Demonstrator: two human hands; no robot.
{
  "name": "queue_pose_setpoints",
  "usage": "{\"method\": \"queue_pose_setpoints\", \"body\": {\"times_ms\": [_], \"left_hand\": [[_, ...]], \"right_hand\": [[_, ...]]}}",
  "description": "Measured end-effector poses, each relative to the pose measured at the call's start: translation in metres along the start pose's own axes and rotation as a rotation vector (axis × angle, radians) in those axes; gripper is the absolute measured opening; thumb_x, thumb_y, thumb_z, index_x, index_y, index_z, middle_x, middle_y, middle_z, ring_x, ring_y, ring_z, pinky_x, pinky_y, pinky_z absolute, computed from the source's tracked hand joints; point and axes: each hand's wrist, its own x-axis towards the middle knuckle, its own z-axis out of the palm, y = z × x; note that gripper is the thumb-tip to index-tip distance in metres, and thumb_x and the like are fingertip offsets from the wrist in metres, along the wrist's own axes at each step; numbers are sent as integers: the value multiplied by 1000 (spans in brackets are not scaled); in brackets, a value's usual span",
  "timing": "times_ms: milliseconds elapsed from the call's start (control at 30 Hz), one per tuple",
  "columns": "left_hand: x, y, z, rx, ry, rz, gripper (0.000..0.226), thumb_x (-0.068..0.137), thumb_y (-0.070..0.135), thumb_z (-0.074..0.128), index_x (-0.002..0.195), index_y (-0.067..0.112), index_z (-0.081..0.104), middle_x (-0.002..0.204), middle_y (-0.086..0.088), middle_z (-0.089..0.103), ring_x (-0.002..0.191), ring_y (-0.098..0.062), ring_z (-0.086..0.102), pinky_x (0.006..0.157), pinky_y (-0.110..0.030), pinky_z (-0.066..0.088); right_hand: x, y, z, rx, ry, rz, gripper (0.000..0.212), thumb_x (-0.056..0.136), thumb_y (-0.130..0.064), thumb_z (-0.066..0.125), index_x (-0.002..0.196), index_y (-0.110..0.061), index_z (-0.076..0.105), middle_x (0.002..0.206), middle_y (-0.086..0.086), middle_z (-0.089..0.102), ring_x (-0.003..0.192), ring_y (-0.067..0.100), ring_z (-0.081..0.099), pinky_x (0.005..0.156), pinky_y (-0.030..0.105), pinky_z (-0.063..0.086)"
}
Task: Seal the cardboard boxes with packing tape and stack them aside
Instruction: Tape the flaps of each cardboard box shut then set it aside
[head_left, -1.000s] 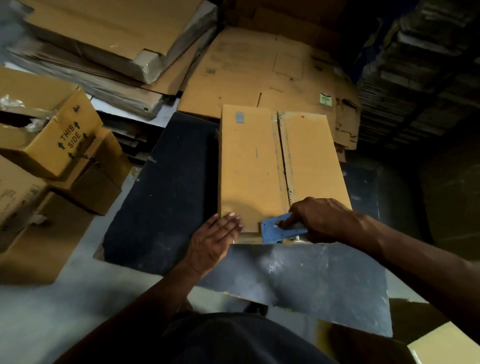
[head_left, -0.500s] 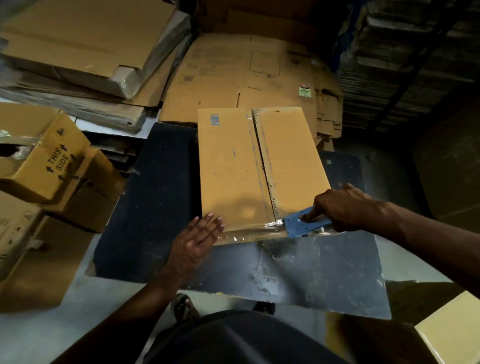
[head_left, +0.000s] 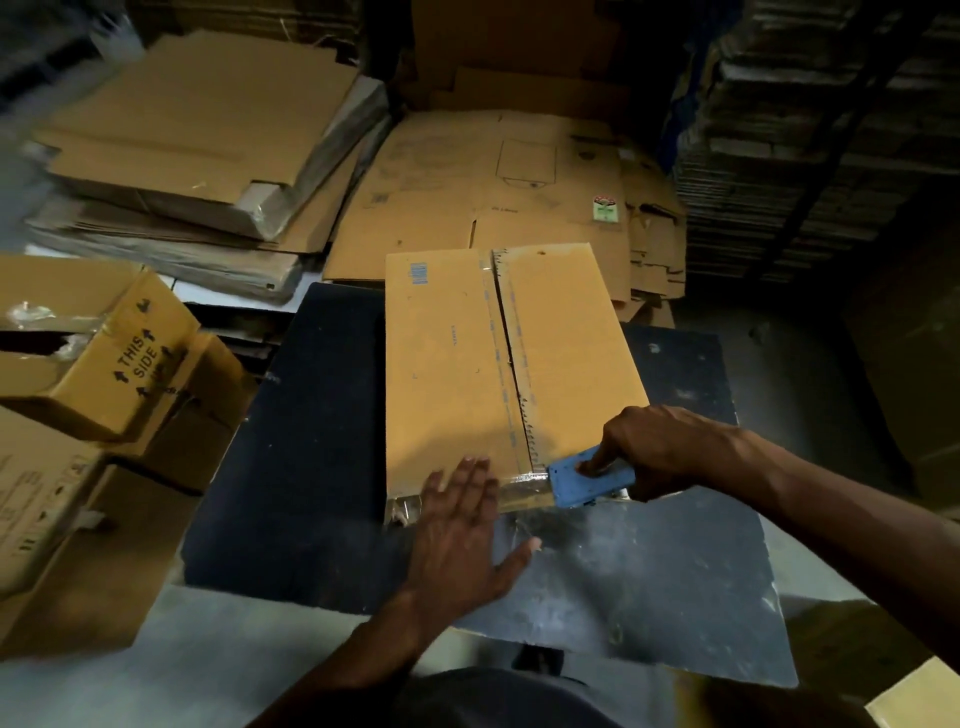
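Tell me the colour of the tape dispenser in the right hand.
Blue; the tape dispenser shows best in the head view.

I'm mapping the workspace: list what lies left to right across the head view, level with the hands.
"THIS SIDE" box → dark board → left hand → clear tape strip → blue tape dispenser → right hand.

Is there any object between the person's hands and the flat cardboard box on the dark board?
Nothing visible. The left hand lies flat on the near edge of the cardboard box, over the tape. The right hand holds the blue tape dispenser against that same edge.
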Motion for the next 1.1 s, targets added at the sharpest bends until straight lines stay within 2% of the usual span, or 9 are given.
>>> {"method": "queue_pose_setpoints", "body": {"times_ms": [67,167,300,367,467,567,700,967,1100], "left_hand": [[14,30,5,10,-72,-24,98,96,82,24,153,6,47,163,-17,37,153,-32,33,123,-58,20],[25,44,17,-18,-63,-51,100,95,83,26,158,6,37,165,-17,32,154,-30,31,123,-50,10],[23,38,24,8,-75,-30,99,94,84,18,165,17,1,171,-5,-10,159,-19,-10,126,-40,-15],[23,38,26,25,-40,-26,98,95,83,21,165,16,11,171,-6,0,160,-20,-1,127,-40,-10],[23,38,31,32,-17,-30,94,96,79,33,161,12,32,168,-10,27,157,-22,21,126,-42,6],[23,38,30,41,-10,-45,93,95,77,39,160,11,31,167,-10,28,155,-21,25,124,-42,12],[21,40,28,5,40,-35,91,91,71,52,157,9,42,164,-9,37,153,-22,34,124,-42,19],[19,36,36,7,129,17,88,93,67,54,157,9,41,166,-8,33,154,-21,31,124,-45,24],[20,38,36,16,143,29,89,96,70,43,156,5,41,164,-11,36,153,-26,34,124,-47,25]], "right_hand": [[2,3,2,4,-12,-19,65,87,-33,71,145,-52,50,126,-7,65,108,19,62,79,33,52],[3,6,-1,10,-27,-42,66,85,-31,72,145,-49,53,128,-5,65,110,22,63,77,30,46],[7,5,-6,70,-43,-36,66,82,-27,77,143,-41,58,132,-3,62,110,20,60,83,32,48],[7,5,-6,79,-50,-28,66,81,-25,77,142,-40,58,131,-2,61,103,18,57,80,33,47],[-2,13,-11,56,-43,-45,65,85,-24,74,145,-41,56,132,-1,61,110,21,58,76,31,42],[-13,26,-12,35,-16,-45,66,86,-26,74,146,-44,53,134,-3,59,112,20,58,78,33,46],[-35,53,1,16,-35,3,70,85,-26,76,146,-49,50,132,-6,59,110,18,59,92,40,55],[-64,106,36,89,-45,54,65,93,-25,73,147,-49,47,135,-6,55,104,10,55,95,29,50],[-51,110,55,109,4,47,60,94,-33,73,146,-49,49,138,-6,55,115,15,56,99,31,49]]}}
